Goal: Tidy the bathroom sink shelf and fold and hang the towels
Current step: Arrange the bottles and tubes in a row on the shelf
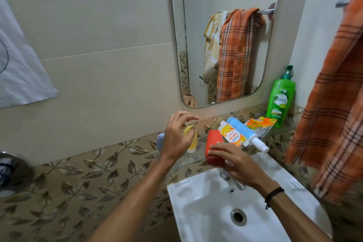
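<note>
A red bottle (213, 139), a green pump bottle (280, 100) and a white sink (198, 202) showed; the towel (334, 104) was orange with dark checks.

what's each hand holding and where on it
The right hand grips the red bottle around its lower end; the left hand holds nothing.

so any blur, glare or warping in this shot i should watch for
Head view: the wide lens bows the mirror edges; light is soft and even, only a faint sheen on the sink; the orange checked towel at the right edge looks smeared; the left hand is slightly blurred, the right hand on the red bottle sharper.
</note>
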{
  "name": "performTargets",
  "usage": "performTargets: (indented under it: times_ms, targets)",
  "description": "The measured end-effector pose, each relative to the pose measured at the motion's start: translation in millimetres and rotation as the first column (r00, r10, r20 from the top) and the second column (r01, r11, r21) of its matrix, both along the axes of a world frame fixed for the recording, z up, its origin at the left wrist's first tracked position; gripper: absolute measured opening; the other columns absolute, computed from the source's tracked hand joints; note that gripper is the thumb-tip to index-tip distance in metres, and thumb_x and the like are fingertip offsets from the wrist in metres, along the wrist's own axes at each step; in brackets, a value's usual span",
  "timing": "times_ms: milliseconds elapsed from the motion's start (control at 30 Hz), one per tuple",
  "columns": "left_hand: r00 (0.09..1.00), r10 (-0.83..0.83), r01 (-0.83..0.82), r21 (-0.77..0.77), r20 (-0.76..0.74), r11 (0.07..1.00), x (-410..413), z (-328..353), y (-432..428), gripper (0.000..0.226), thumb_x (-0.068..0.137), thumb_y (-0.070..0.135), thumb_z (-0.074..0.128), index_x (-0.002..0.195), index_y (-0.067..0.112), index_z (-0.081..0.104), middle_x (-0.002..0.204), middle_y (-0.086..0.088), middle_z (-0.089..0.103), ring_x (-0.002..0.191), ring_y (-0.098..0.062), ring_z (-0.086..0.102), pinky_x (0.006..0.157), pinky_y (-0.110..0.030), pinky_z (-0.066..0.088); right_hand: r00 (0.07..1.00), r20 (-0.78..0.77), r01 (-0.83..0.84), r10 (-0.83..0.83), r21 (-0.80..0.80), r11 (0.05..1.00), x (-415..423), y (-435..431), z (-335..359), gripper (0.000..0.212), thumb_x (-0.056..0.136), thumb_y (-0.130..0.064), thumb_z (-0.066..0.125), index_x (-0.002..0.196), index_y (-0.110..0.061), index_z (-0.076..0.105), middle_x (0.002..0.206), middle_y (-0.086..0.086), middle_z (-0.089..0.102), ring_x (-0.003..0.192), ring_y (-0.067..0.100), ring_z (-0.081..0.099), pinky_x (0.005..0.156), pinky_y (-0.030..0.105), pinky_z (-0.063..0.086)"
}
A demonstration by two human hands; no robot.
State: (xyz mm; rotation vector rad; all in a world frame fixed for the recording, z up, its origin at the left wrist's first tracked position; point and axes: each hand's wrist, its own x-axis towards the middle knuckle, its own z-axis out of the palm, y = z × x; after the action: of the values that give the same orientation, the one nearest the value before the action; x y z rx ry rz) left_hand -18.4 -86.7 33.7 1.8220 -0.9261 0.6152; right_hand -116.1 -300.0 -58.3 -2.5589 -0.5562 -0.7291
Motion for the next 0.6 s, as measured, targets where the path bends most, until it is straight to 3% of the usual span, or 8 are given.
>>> performTargets:
  times_ms: [133, 233, 300, 367, 400, 467, 533, 600]
  targets:
    - [0.993, -0.105, 0.103, -0.031, -0.062, 0.994, -15.6, -21.7, -15.5, 0.04, 0.076, -0.014, 0.062, 0.103, 0.014, 0.073, 0.105, 0.008, 0.063, 0.102, -0.01, 0.064, 0.087, -0.026, 0.054, 0.991, -0.132, 0.077, -0.017, 0.461, 0.884, -0.2, -20.1, 37.4, 0.054, 0.085, 0.011, 0.065, 0.129, -0.021, 0.063, 0.129, -0.01, 0.066, 0.122, 0.011, 0.061, 0.099, 0.032, 0.053]
    - [0.982, -0.106, 0.12, 0.084, -0.158, 0.989, -19.7, -44.8, -32.7, 0.035, 0.077, -0.004, 0.066, 0.107, 0.013, 0.073, 0.121, 0.002, 0.06, 0.118, -0.009, 0.057, 0.102, -0.032, 0.049, 0.984, -0.175, 0.114, -0.018, 0.556, 0.824, 16.9, -37.6, 74.5, 0.041, 0.088, -0.001, 0.072, 0.12, -0.026, 0.064, 0.119, -0.001, 0.07, 0.11, 0.016, 0.065, 0.093, 0.032, 0.055]
    - [0.961, -0.092, 0.142, 0.182, -0.261, 0.973, -26.0, -55.3, -44.2, 0.037, 0.08, 0.003, 0.07, 0.115, 0.015, 0.071, 0.14, 0.001, 0.049, 0.126, 0.0, 0.045, 0.11, -0.014, 0.037, 0.968, -0.246, 0.106, 0.052, 0.589, 0.801, 33.1, -47.6, 94.8, 0.039, 0.091, -0.005, 0.07, 0.117, -0.033, 0.062, 0.115, -0.003, 0.069, 0.102, 0.017, 0.067, 0.083, 0.031, 0.058]
    - [0.926, -0.081, 0.179, 0.241, -0.368, 0.954, -31.1, -61.8, -56.2, 0.048, 0.082, 0.007, 0.074, 0.128, 0.018, 0.066, 0.158, 0.001, 0.031, 0.13, 0.004, 0.033, 0.104, 0.005, 0.021, 0.939, -0.331, 0.116, 0.095, 0.564, 0.818, 50.0, -53.6, 109.1, 0.033, 0.095, -0.009, 0.067, 0.12, -0.029, 0.06, 0.113, -0.001, 0.067, 0.097, 0.019, 0.067, 0.072, 0.027, 0.057]
    - [0.909, -0.068, 0.189, 0.261, -0.411, 0.947, -31.5, -64.5, -61.4, 0.053, 0.082, 0.008, 0.075, 0.133, 0.02, 0.063, 0.163, 0.001, 0.022, 0.133, 0.002, 0.031, 0.105, 0.003, 0.019, 0.926, -0.363, 0.115, 0.106, 0.537, 0.835, 58.6, -55.0, 114.6, 0.03, 0.096, -0.011, 0.065, 0.122, -0.025, 0.059, 0.114, 0.001, 0.066, 0.094, 0.019, 0.067, 0.07, 0.026, 0.056]
    - [0.876, -0.035, 0.189, 0.275, -0.481, 0.943, -30.3, -66.2, -70.1, 0.061, 0.082, 0.012, 0.076, 0.139, 0.026, 0.058, 0.168, 0.003, 0.012, 0.144, -0.008, 0.031, 0.115, -0.014, 0.025, 0.907, -0.4, 0.105, 0.129, 0.512, 0.852, 73.7, -55.4, 123.1, 0.029, 0.098, -0.011, 0.063, 0.124, -0.023, 0.058, 0.115, 0.005, 0.064, 0.09, 0.018, 0.066, 0.068, 0.026, 0.057]
    - [0.828, -0.028, 0.181, 0.221, -0.56, 0.958, -27.8, -64.7, -76.5, 0.066, 0.08, 0.014, 0.077, 0.142, 0.027, 0.056, 0.168, 0.004, 0.013, 0.149, -0.018, 0.032, 0.12, -0.033, 0.033, 0.898, -0.42, 0.096, 0.132, 0.48, 0.872, 85.1, -55.7, 130.0, 0.03, 0.097, -0.011, 0.063, 0.125, -0.022, 0.059, 0.116, 0.007, 0.064, 0.091, 0.022, 0.068, 0.07, 0.035, 0.061]
    - [0.791, -0.037, 0.182, 0.177, -0.611, 0.967, -24.4, -65.3, -80.2, 0.072, 0.079, 0.015, 0.077, 0.145, 0.026, 0.053, 0.168, 0.004, 0.014, 0.149, -0.022, 0.035, 0.12, -0.04, 0.036, 0.893, -0.432, 0.085, 0.127, 0.44, 0.894, 92.9, -57.7, 132.4, 0.032, 0.097, -0.012, 0.064, 0.127, -0.022, 0.059, 0.121, 0.009, 0.064, 0.098, 0.029, 0.07, 0.076, 0.047, 0.063]
